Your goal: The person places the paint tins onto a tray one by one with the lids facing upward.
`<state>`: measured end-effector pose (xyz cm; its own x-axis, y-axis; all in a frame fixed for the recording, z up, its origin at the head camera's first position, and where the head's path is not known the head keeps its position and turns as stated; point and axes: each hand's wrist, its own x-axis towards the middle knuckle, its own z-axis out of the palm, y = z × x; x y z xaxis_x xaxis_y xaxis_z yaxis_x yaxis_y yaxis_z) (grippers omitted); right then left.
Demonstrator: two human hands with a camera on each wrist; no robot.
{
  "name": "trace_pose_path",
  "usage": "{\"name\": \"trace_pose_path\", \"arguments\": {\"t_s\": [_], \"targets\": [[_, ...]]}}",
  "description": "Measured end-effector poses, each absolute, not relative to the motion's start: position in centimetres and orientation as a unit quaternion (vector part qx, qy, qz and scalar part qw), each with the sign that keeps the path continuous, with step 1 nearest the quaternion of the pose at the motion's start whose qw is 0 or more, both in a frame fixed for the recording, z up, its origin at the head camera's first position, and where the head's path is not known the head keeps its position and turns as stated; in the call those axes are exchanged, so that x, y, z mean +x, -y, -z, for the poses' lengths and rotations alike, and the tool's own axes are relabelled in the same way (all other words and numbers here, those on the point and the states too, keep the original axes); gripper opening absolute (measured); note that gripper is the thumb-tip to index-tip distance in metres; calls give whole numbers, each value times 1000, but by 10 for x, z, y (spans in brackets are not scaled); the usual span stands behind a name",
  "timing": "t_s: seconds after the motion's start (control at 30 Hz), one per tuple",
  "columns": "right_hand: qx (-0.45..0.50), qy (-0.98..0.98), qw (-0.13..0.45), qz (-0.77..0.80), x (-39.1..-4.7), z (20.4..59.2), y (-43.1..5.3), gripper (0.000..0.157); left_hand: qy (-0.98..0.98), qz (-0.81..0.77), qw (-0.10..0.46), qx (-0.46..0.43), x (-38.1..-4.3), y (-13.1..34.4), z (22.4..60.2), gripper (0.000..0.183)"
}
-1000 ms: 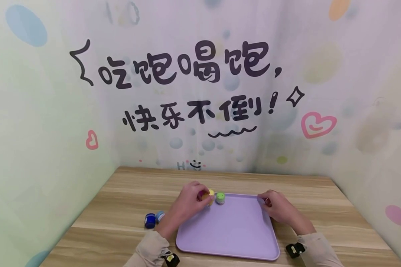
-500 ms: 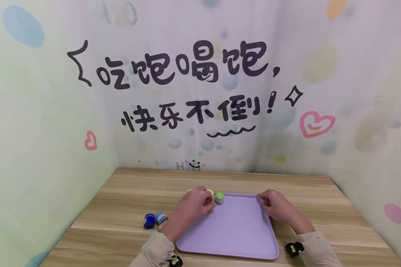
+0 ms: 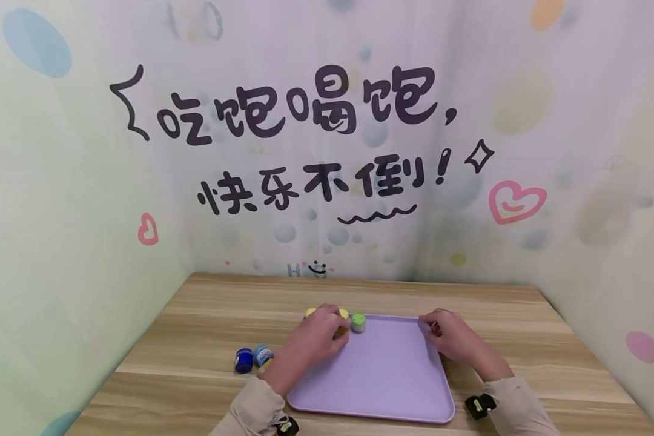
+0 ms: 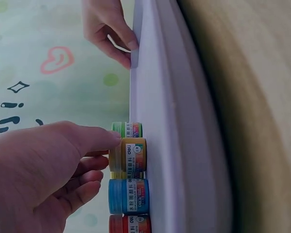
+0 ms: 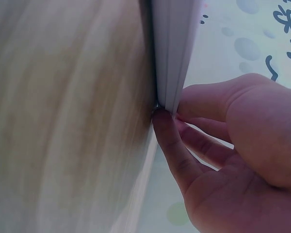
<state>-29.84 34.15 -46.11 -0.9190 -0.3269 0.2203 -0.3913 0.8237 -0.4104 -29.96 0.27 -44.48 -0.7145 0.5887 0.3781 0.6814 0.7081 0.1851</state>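
Observation:
A lavender tray (image 3: 381,369) lies in front of me. My left hand (image 3: 318,333) is over its far left part, thumb and fingers at the lid of an ochre paint jar (image 4: 134,154). That jar stands close over the tray's surface, overlapping a yellow paint jar (image 4: 117,175) in the left wrist view. Beside them are a green-lidded paint jar (image 3: 358,324), a blue paint jar (image 4: 130,195) and a red paint jar (image 4: 131,224); the hand hides the blue and red ones from the head view. My right hand (image 3: 452,336) pinches the tray's far right corner between thumb and fingers.
To the left of the tray, a dark blue jar (image 3: 243,361) and a light blue jar (image 3: 263,354) are on the wooden table (image 3: 185,345), with a yellowish jar partly behind the left wrist. A printed curtain (image 3: 327,133) hangs beyond the table's back edge.
My left hand has shifted slightly, and the ochre jar seen between its fingers earlier is now mostly hidden in the head view. The right hand stays at the tray corner.

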Motion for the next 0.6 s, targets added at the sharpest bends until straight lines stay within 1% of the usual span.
{"name": "trace_pose_path", "arguments": {"t_s": [0.13,0.27,0.6], "targets": [[188,952,70,-231,-299,462,-342,29,914,159,172,-332,-299,-3,447,6],[185,953,68,-230,-300,463,-342,30,915,146,207,-313,-300,-3,451,10],[186,952,71,-230,-301,465,-342,29,921,91,258,-279,-303,-5,458,22]]}}
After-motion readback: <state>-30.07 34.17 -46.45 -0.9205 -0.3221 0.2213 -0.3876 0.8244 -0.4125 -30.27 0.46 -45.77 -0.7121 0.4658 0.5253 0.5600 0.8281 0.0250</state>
